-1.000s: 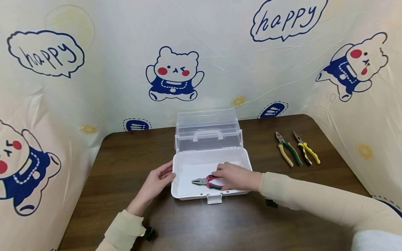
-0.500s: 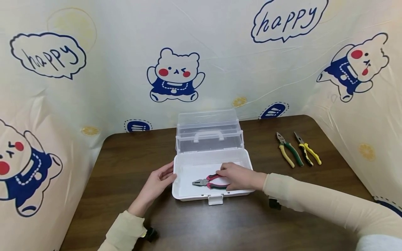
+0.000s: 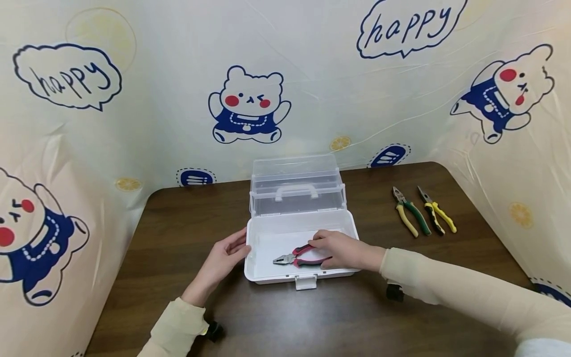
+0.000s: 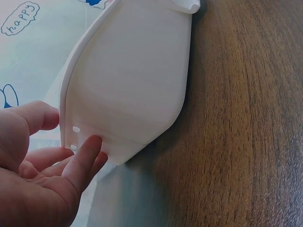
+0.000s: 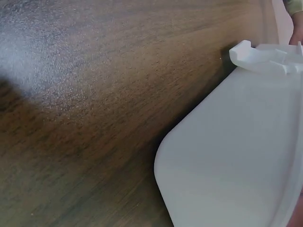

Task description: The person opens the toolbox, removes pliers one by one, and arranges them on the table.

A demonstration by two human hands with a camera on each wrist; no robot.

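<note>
In the head view, a white plastic toolbox (image 3: 267,281) stands on the table, its clear lid (image 3: 295,171) raised at the back. Inside lie combination pliers with red and black handles (image 3: 305,261), their metal nose pointing left. My right hand (image 3: 341,250) reaches in from the right, fingers curled at the pliers' handle ends. My left hand (image 3: 225,258) holds the box's left end; in the left wrist view, the thumb is at the rim and the fingers lie against the outer wall (image 4: 128,75). The right wrist view shows the box's outside (image 5: 227,151), hiding most of the right hand.
Two more tools lie on the dark wooden table (image 3: 192,223), right of the box: pliers with green and cream handles (image 3: 410,213) and long-nose pliers with yellow and black handles (image 3: 437,212). A printed curtain (image 3: 312,99) hangs around the back and sides.
My right hand has slid slightly right along the pliers' handles, so more of them shows. The pliers' nose has stayed in place. My left hand has kept its hold on the box.
</note>
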